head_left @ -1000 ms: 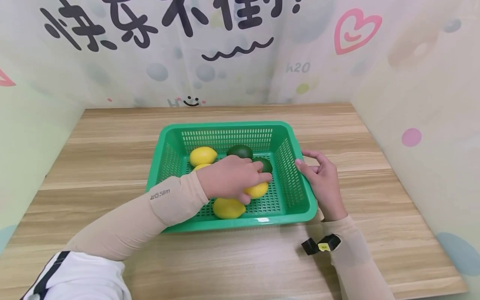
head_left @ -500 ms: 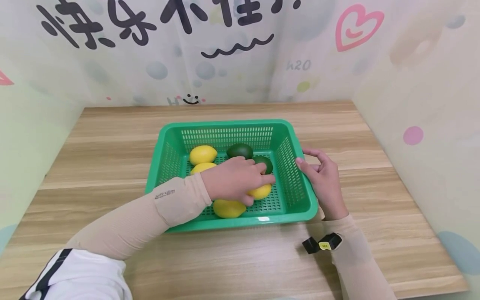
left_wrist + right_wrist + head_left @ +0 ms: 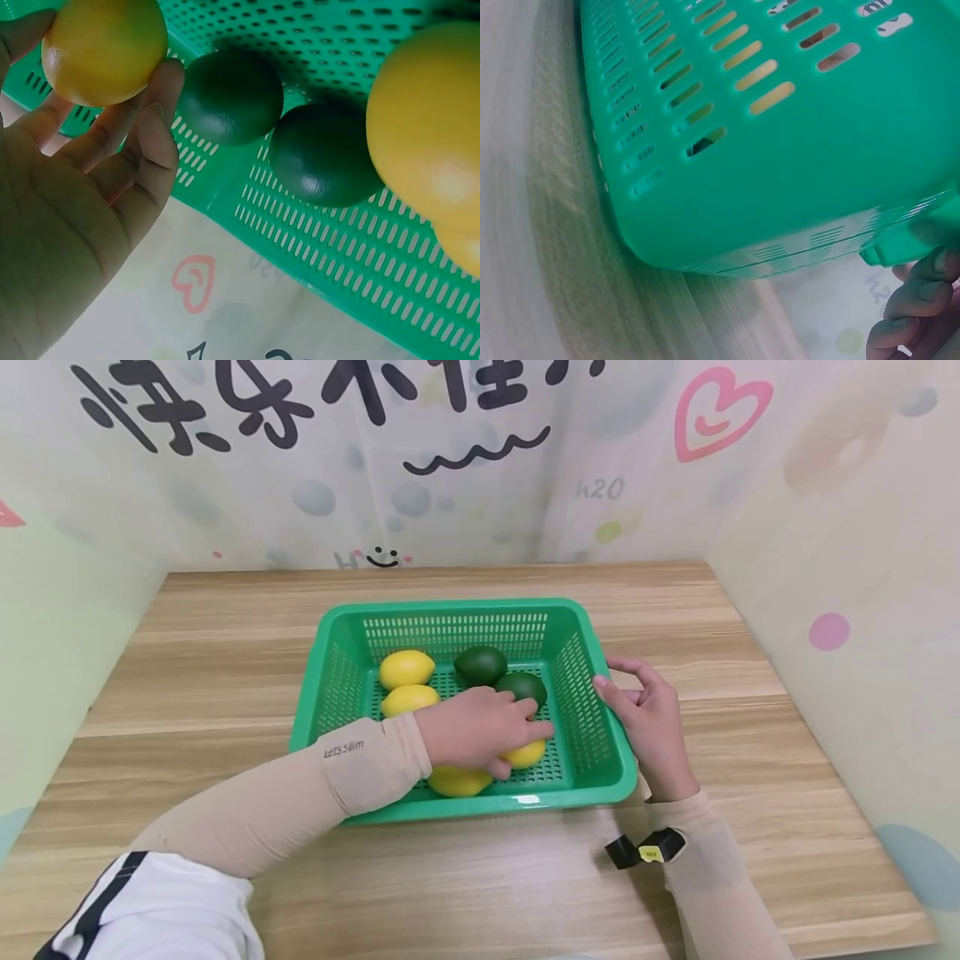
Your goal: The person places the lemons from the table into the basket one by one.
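My left hand [image 3: 480, 727] reaches into a green plastic basket [image 3: 450, 607] and holds a yellow lemon [image 3: 528, 754] near the basket's right part. In the left wrist view, thumb and fingers curl around this lemon [image 3: 105, 49]. Beyond the hand lie two smooth dark green fruits [image 3: 482, 666], perhaps avocados, touching each other. On the left are two lemons [image 3: 406, 669], one behind the other. Partly under my left wrist, another lemon [image 3: 459, 782] sits by the front wall. My right hand [image 3: 656, 727] grips the basket's right rim, thumb on the inner side.
The basket stands on a wood-grain table [image 3: 480, 885]. A printed wall covering [image 3: 480, 510] rises behind the table and along both sides. A black device [image 3: 647, 848] is strapped to the right wrist.
My left hand has shifted slightly right and toward the front of the basket, the held lemon with it. More of the green fruits and the left lemons shows. The right hand stays.
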The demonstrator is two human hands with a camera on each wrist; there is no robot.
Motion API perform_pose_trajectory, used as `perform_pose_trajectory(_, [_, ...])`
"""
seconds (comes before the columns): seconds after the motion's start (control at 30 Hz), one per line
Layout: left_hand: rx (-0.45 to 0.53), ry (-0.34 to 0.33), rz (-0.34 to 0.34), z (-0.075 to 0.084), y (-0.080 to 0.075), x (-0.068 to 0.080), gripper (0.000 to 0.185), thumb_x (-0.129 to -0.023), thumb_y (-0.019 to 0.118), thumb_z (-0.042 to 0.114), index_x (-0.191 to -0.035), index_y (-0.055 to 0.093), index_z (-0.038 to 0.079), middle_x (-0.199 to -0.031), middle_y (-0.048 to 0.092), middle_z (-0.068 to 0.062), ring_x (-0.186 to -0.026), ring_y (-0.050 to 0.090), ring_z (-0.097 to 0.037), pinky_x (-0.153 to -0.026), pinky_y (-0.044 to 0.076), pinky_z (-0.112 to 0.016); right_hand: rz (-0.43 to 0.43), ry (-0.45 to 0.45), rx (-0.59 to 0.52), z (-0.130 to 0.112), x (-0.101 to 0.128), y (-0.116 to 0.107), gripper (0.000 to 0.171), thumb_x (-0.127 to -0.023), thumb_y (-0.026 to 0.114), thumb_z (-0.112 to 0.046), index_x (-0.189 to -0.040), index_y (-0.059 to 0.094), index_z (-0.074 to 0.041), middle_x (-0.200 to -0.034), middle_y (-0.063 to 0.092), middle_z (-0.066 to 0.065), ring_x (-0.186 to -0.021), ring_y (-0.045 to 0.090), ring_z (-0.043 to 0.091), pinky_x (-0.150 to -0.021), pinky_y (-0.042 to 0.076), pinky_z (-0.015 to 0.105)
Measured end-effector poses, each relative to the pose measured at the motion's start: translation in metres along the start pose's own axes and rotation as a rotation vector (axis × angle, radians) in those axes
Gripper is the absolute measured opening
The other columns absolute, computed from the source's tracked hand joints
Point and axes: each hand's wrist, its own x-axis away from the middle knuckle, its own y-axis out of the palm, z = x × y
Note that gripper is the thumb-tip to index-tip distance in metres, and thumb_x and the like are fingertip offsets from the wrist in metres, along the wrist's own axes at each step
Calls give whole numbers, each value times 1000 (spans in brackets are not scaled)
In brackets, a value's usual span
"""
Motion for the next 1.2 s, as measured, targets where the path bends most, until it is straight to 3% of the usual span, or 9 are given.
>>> perform_pose_trajectory(0.27, [-19, 13, -25, -1, 7, -4, 59, -93, 77, 37, -144, 54, 21, -123, 62, -4, -91, 63, -21, -70, 54, -27, -4, 0, -22, 0, 0, 0, 51, -101, 69, -26, -139, 52, 4, -86, 78, 10, -72, 77, 24, -61, 62, 37])
perform_pose_trajectory(0.8, [-21, 7, 11, -1, 18, -9, 51, -95, 75, 26, -143, 57, 20, -120, 64, -4, -92, 62, -21, -65, 52, -25, -1, 1, -36, 0, 0, 0, 50, -101, 69, -25, -138, 52, 3, -84, 78, 9, -71, 77, 23, -60, 62, 36])
perform_pose_trajectory(1.2, [47, -29, -8, -3, 17, -9, 53, -97, 72, 23, -147, 55, 19, -126, 62, -6, -91, 64, -22, -76, 57, -29, 3, 13, -21, 0, 0, 1, 50, -101, 69, -26, -138, 52, 3, -85, 78, 10, -72, 77, 23, -60, 62, 37])
